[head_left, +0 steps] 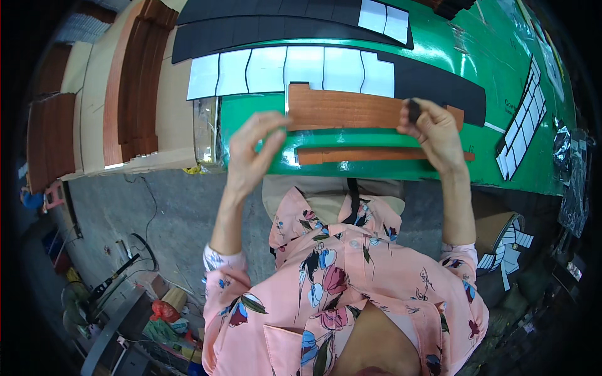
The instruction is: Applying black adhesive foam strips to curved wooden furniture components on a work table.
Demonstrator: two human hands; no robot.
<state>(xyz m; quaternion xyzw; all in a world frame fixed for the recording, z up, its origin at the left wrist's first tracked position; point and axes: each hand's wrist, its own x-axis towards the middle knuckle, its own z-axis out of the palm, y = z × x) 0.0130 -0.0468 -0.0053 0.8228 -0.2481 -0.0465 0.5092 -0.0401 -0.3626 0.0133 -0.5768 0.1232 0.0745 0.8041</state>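
Observation:
A wood-grain brown board (345,110) lies across the green table in front of me, with a small dark patch at its upper left corner. My left hand (254,147) is at the board's left end, thumb and fingers apart and slightly blurred, holding nothing I can see. Over the board's right end, my right hand (436,133) pinches a small dark piece (414,111) between thumb and fingers. Nearer to me lies a narrow brown strip (370,155). Beyond the board, a row of white backing-paper pieces (266,70) covers part of a black panel (439,84).
More black panels (263,31) lie at the back of the green table (251,164). Stacked brown boards (138,94) rest on cardboard at left. A white-squared strip (522,119) lies at right. Below it stands a round bin (501,232) with white scraps.

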